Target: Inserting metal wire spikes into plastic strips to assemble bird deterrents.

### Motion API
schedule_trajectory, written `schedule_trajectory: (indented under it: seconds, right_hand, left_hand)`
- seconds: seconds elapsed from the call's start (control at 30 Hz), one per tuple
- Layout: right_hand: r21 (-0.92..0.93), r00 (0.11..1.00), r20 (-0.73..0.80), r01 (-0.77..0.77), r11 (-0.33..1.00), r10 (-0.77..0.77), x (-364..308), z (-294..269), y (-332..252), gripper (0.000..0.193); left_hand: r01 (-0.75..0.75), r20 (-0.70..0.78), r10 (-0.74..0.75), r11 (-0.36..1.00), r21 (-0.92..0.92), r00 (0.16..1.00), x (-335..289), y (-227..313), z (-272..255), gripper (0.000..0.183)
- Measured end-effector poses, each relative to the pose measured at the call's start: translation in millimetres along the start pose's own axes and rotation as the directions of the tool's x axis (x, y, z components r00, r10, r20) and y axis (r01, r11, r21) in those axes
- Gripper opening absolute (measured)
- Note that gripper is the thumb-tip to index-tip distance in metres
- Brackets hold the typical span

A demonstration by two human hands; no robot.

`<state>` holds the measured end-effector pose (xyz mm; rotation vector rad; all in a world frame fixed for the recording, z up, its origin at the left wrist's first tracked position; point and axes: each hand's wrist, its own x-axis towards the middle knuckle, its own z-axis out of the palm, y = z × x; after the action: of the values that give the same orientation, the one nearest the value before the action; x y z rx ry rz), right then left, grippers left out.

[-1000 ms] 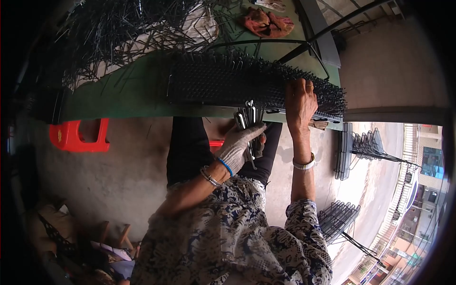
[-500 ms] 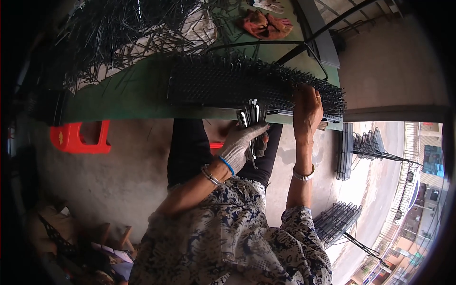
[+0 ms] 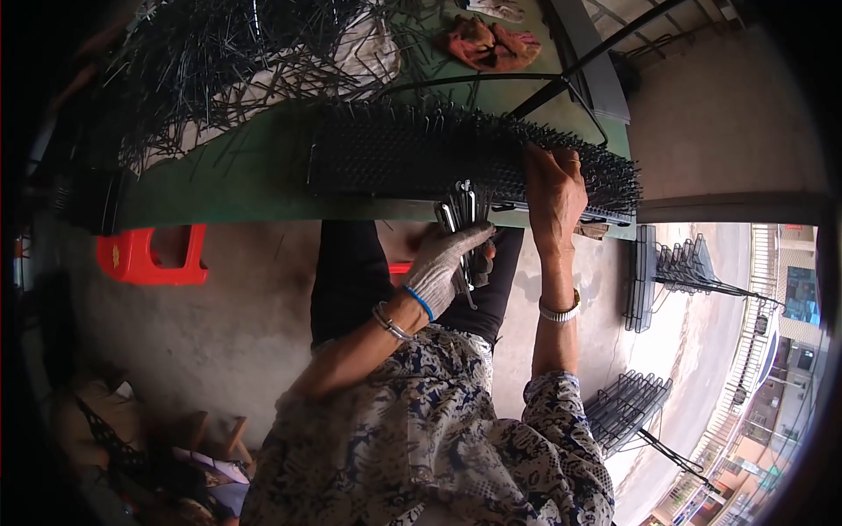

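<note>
My left hand [image 3: 436,270], in a pale knit glove with dark fingertips, is closed round a bundle of thin metal hooks [image 3: 465,203] in front of the table edge. Their shiny bent ends stick up above my thumb. A long black perforated panel [image 3: 368,162] lies along the near side of the table, with rows of black wire hooks [image 3: 614,171] standing from its far and right parts. My bare right hand [image 3: 556,200] is at the panel's right half, fingers pinched together and pointing into the rows. Whatever sits between those fingertips is hidden.
On the green table [image 3: 263,145] a heap of black wire pieces [image 3: 210,70] lies over pale sacking. A red-orange glove [image 3: 493,44] rests farther back. A black metal bar [image 3: 605,53] crosses the far right. A red stool [image 3: 149,256] stands left; black wire racks [image 3: 627,408] stand right.
My right hand has shifted slightly left along the panel, its fingers still pinched. My left hand holds the hook bundle in nearly the same place.
</note>
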<state>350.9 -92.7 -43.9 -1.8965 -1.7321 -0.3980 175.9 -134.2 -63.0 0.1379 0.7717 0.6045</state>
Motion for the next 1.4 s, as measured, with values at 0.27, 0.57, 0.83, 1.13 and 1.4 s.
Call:
schedule_trajectory:
  seconds: [0.27,0.57,0.83,1.13,1.4]
  right_hand:
    - [0.609,0.76,0.636,-0.601,0.518,0.135,-33.4,-36.8,-19.4,0.016]
    - [0.7,0.751,0.631,-0.659,0.276,0.192,-41.0,-30.1,-24.6,0.008]
    - [0.638,0.801,0.574,-0.567,0.521,0.17,-43.3,-22.8,-19.8,0.012]
    - [0.611,0.836,0.512,-0.515,0.602,0.196,-42.4,-25.4,-22.3,0.015]
    - [0.554,0.843,0.494,-0.493,0.671,0.213,-36.4,-32.9,-27.9,0.016]
  left_hand:
    - [-0.052,-0.009,0.054,0.99,0.131,0.999,-2.3,0.0,0.9,0.019]
    - [-0.089,-0.006,0.093,0.972,0.218,0.996,-4.1,-0.1,3.0,0.021]
    - [-0.057,-0.075,0.078,0.968,0.244,0.994,-2.9,1.7,10.2,0.016]
    - [0.013,-0.01,-0.012,0.998,0.061,1.0,10.7,-2.3,-0.1,0.017]
    - [-0.005,-0.069,0.011,0.995,0.095,0.998,6.2,-0.9,4.3,0.018]
